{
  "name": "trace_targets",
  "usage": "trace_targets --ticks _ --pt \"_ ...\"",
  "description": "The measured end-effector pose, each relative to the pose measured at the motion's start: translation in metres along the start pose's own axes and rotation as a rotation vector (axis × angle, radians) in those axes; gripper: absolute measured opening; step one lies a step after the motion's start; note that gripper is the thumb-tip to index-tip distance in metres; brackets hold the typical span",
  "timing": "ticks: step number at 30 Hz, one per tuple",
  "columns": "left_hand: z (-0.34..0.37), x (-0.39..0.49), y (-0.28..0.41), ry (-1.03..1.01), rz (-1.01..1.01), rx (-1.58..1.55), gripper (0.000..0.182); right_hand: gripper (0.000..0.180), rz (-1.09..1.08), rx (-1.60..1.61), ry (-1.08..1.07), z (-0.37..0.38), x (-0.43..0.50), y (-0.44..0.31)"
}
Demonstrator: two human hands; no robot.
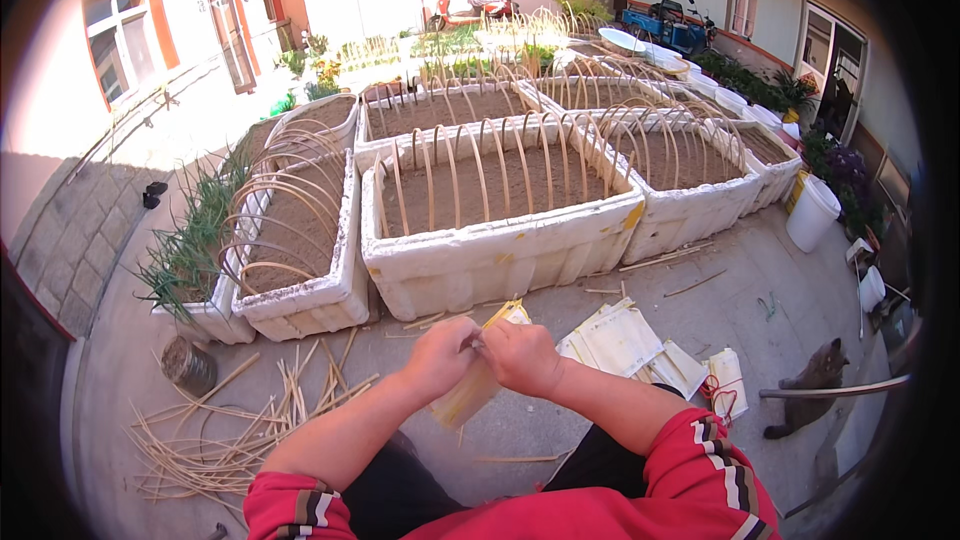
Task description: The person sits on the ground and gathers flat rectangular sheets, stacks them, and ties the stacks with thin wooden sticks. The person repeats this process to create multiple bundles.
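My left hand point(444, 355) and my right hand point(520, 357) meet in front of me, thumbs and fingertips pressed together on a flat bundle of pale yellow sheets point(466, 396). The bundle is tilted, with its yellow-edged top beyond my right knuckles and its lower end below my wrists. What exactly the fingertips pinch is hidden. More whitish flat packets point(615, 341) lie spread on the concrete to the right. Beside them is a smaller packet point(726, 382) with red cord on it.
White foam planter boxes point(510, 259) of soil with bamboo hoops point(484, 172) stand ahead. Loose bamboo strips point(217, 446) and a soil-filled can point(187, 366) are at left, near green onions point(187, 255). A dark cat point(814, 386) sits at right, below a white bucket point(814, 211).
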State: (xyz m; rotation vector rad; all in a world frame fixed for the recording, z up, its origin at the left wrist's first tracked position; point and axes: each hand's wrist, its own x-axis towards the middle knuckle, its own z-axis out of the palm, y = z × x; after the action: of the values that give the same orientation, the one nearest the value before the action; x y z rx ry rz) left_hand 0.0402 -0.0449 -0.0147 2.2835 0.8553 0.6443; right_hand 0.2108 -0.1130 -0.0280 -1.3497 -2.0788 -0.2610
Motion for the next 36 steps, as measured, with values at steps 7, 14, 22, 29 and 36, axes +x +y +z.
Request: trace_targets --ticks 7,14,22,29,36 --pt "0.008 -0.005 -0.007 0.084 0.16 0.031 0.011 0.015 0.109 0.132 0.035 -0.006 0.0 -0.006" --pt "0.008 -0.001 0.002 0.109 0.198 0.018 0.022 0.018 0.176 0.175 -0.018 -0.009 -0.003 -0.004" --pt "0.008 0.008 -0.013 -0.207 -0.15 -0.8 0.044 0.02 0.33 0.292 -0.159 -0.008 -0.003 0.002" --pt "-0.002 0.006 -0.027 -0.39 -0.282 -0.803 0.044 0.018 0.255 0.216 -0.297 0.0 -0.006 0.006" --pt "-0.011 0.002 -0.034 -0.511 -0.317 -0.832 0.049 0.018 0.174 0.206 -0.334 0.006 -0.005 0.003"
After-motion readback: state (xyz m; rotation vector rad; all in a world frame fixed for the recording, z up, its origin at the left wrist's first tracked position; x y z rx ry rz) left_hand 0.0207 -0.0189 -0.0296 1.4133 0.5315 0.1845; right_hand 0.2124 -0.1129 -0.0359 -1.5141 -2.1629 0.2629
